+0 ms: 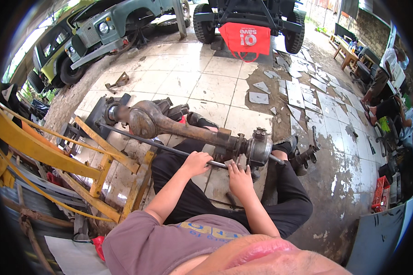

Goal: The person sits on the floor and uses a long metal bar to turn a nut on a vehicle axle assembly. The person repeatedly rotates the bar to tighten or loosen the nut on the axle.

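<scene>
1. Rod (170, 150): slants across the near side of the axle (183, 131), left end farther off, right end by the hands.
2. Left hand (197, 163) closed around rod; right hand (240, 177) apart from it, fingers at rod's right end, grip cannot be told.
3. Progress, my judgement: rod in hand, seemingly loose from axle; drum (260, 151) on axle's right end. What is left: unclear.
4. Rod slim, straight, dark metal. Axle grimy brown, bulbous left, tubular right. Drum dull grey, round. Tiles (220, 82) glossy, cream.
</scene>
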Motion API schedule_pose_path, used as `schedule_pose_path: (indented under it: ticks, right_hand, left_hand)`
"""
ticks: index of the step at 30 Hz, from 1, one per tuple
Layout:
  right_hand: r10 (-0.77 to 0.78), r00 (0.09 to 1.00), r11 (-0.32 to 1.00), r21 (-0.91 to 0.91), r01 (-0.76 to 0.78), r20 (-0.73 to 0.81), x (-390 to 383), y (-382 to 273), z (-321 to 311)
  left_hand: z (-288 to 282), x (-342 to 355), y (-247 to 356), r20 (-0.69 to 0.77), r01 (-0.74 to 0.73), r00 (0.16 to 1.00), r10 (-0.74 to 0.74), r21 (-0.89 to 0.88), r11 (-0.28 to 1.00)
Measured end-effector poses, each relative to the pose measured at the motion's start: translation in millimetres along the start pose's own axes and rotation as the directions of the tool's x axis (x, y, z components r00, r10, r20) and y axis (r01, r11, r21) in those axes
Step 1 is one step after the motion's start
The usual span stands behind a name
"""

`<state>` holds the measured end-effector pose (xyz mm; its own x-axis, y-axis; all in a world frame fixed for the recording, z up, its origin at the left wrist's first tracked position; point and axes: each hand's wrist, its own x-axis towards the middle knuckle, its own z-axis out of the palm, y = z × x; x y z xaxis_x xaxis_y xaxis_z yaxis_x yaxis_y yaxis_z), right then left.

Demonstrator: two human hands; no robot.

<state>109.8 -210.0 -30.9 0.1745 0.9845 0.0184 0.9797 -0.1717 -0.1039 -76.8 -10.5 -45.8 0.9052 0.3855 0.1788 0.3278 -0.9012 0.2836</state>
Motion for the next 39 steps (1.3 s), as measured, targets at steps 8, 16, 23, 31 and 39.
schedule_pose_path:
  ticks: [8,16,23,31,39]
  right_hand:
    - [-0.026,0.999,0.999,0.027,0.026,-0.027,4.2,7.6,-0.7]
    - [-0.045,0.998,0.994,0.104,0.04,0.041,5.6,12.9,-22.8]
    - [-0.049,0.997,0.993,0.109,0.055,-0.051,11.8,15.3,-10.8]
    - [-0.047,0.997,0.989,0.137,0.054,-0.053,13.9,23.7,1.0]
    - [-0.056,0.996,0.982,0.177,0.067,-0.067,14.3,22.0,-10.5]
  left_hand:
    - [-4.2,30.3,-8.5,0.09,0.027,0.996,-0.029,0.026,0.999]
    - [2.1,26.1,-10.2,-0.007,0.028,1.0,-0.028,0.035,0.999]
    - [0.9,31.1,-5.5,0.046,0.079,0.996,-0.081,0.052,0.996]
    - [1.0,30.4,-4.6,0.055,0.077,0.995,-0.08,0.051,0.996]
    - [-1.3,27.8,-5.2,0.042,0.078,0.996,-0.081,0.07,0.994]
